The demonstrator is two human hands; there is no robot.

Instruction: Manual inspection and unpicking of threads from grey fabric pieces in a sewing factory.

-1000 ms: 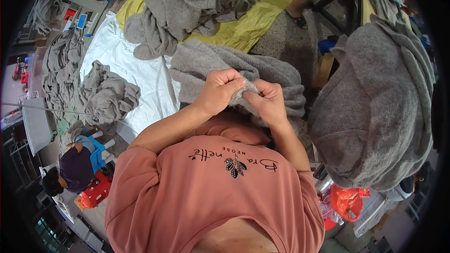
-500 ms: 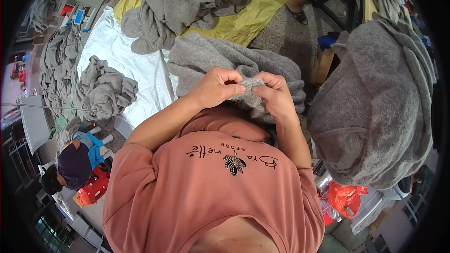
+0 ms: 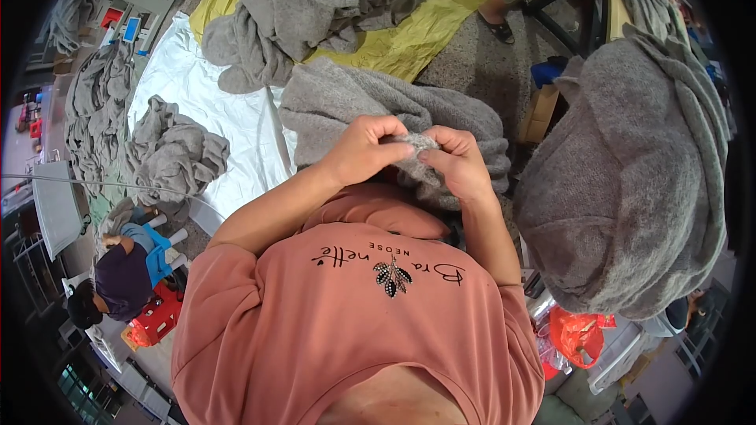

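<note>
A grey knitted garment [image 3: 339, 102] lies bunched across my lap. Both hands pinch a small gathered part of its fabric just in front of my body. My left hand [image 3: 366, 148] grips it between thumb and fingers from the left side. Close beside it, my right hand [image 3: 457, 159] holds the same bit of knit, thumb pressed against the bent fingers. The fingertips of the two hands are nearly touching. Whether anything small is inside the pinched fold cannot be made out.
A large grey knit heap [image 3: 622, 173] rises at my right. Ahead, more grey knitwear [image 3: 323, 0] lies on a yellow sheet [image 3: 449, 12]. A white sheet [image 3: 173, 71] carries another grey pile [image 3: 177, 149]. A seated person [image 3: 122, 279] is at the left; a red bag [image 3: 575, 334] sits lower right.
My right hand has shifted slightly left, closer to my left hand, and less of the pinched knit shows between them. Both hands keep their hold.
</note>
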